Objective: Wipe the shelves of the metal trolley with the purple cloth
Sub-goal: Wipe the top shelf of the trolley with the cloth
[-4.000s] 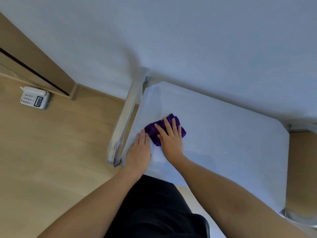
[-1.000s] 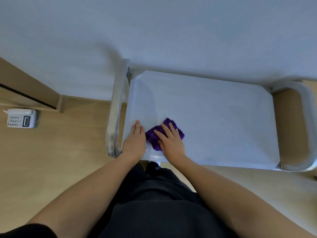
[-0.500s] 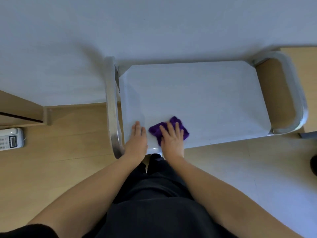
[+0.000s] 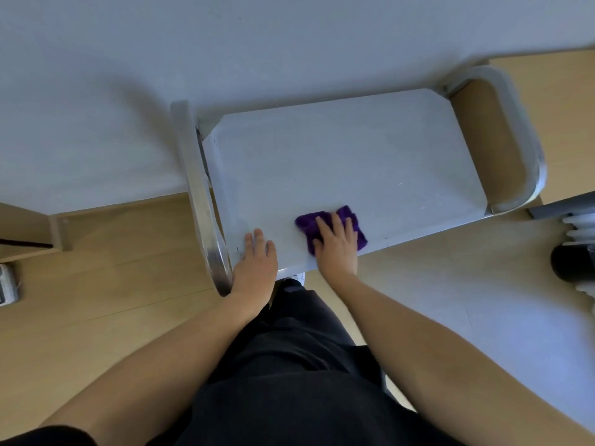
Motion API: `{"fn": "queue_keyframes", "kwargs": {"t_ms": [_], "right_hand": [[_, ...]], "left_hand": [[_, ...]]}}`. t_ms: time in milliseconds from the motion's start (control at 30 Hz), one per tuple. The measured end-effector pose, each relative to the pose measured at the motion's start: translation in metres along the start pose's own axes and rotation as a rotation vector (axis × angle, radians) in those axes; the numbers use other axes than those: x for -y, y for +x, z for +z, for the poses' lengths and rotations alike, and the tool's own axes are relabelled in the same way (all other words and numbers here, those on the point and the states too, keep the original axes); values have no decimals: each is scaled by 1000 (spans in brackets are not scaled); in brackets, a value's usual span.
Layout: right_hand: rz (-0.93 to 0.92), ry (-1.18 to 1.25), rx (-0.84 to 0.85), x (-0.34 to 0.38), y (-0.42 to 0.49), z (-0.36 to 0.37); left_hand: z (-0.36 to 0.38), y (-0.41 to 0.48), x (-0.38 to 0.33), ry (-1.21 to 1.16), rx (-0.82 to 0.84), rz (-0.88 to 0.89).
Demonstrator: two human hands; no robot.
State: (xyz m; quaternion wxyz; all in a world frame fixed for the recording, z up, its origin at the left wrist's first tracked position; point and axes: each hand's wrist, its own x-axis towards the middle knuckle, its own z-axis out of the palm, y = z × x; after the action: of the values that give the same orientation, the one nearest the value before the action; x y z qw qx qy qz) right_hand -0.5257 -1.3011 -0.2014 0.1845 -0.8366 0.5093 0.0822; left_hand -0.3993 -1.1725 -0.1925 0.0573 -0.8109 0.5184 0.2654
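The metal trolley's top shelf (image 4: 338, 162) fills the middle of the head view, a flat pale grey sheet with curved steel handles at its left (image 4: 196, 188) and right (image 4: 528, 149) ends. A crumpled purple cloth (image 4: 309, 222) lies near the shelf's front edge. My right hand (image 4: 336, 243) presses flat on the cloth, fingers straight and spread, covering most of it. My left hand (image 4: 256, 262) rests flat on the shelf's front left corner beside the left handle, holding nothing. Lower shelves are hidden under the top one.
A white wall (image 4: 225, 43) stands right behind the trolley. A wooden door frame (image 4: 29, 233) and a white telephone (image 4: 8, 286) on the floor lie at far left. A dark round object (image 4: 573, 263) and white ribbed parts sit at far right. My dark trousers (image 4: 289, 365) are below.
My right hand has slid the purple cloth to the right along the shelf's front edge, away from my left hand. The left hand stays at the front left corner. The view has turned.
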Motion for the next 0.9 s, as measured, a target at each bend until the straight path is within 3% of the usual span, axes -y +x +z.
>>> {"fn": "queue_keyframes", "kwargs": {"t_ms": [133, 200, 467, 900], "right_hand": [[-268, -54, 61, 26, -38, 25], [-312, -55, 60, 21, -39, 26], [-328, -40, 29, -22, -20, 9], [-315, -41, 38, -178, 47, -53]], "left_hand": [[-2, 0, 3, -71, -1, -11], [-2, 0, 2, -69, -11, -24], [-4, 5, -27, -52, -115, 21], [-1, 57, -165, -27, -59, 136]]}}
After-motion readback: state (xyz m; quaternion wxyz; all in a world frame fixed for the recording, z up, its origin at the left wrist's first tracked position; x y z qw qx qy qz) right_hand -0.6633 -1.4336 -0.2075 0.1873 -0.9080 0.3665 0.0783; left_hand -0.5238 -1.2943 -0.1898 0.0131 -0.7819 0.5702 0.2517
